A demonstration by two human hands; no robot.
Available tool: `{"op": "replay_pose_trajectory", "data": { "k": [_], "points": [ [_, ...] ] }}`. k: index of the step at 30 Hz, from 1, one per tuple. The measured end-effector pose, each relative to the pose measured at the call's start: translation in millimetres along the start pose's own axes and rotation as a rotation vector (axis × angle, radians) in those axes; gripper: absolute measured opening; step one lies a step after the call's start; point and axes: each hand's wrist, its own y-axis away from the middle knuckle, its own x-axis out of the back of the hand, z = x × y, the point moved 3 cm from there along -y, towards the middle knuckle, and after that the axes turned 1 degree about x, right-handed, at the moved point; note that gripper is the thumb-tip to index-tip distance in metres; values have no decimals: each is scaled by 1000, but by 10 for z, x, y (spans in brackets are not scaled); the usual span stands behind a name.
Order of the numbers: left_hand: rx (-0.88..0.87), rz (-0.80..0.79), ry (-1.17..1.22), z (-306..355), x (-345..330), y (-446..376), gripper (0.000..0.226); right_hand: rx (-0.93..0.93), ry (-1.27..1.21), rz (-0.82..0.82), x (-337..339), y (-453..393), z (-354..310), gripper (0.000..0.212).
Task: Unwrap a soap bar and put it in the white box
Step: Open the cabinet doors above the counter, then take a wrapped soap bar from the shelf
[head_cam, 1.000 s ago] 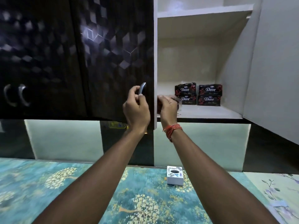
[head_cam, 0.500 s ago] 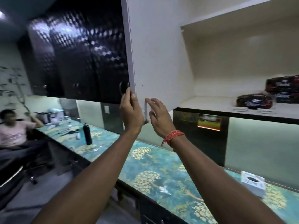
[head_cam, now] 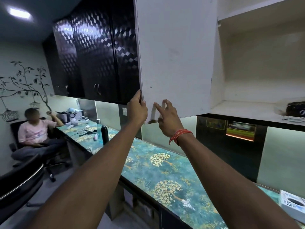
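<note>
Resting on the open cupboard shelf at far right, a dark wrapped soap bar (head_cam: 296, 109); the white box (head_cam: 293, 204) sits on the counter at near right.
The left hand (head_cam: 137, 109) grips the white door (head_cam: 175, 55) by its edge; the right hand (head_cam: 166, 118) touches its inner face, fingers spread.

The open cabinet door (head_cam: 176, 60) shows a matt, smooth white inner face. Neighbouring dark doors (head_cam: 99, 55) are glossy with a cube pattern. The desk (head_cam: 158, 171) top looks smooth with a printed teal finish.
</note>
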Motion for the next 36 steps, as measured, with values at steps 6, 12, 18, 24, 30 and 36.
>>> {"op": "replay_pose_trajectory", "data": {
  "k": [6,12,18,24,30,36],
  "points": [
    [-401,331,-147,543,-230,356,66,-88,-300,312,562,201,280,38],
    [-274,-85,296,1255,-1388,678,53,-241,-169,536,1603,651,1036,27],
    [-40,-494,427,1829,-2901,1135,30,-587,45,583,2684,1131,2389,25],
    [61,-673,341,2203,-4023,1133,37,-812,237,558,3227,1162,3526,22],
    [335,-870,319,2264,-4664,1021,19,-1087,138,227,3315,996,4066,34],
    [339,-690,594,2280,-4525,1064,44,-958,-167,579,3272,1059,3839,36]
  ]
}}
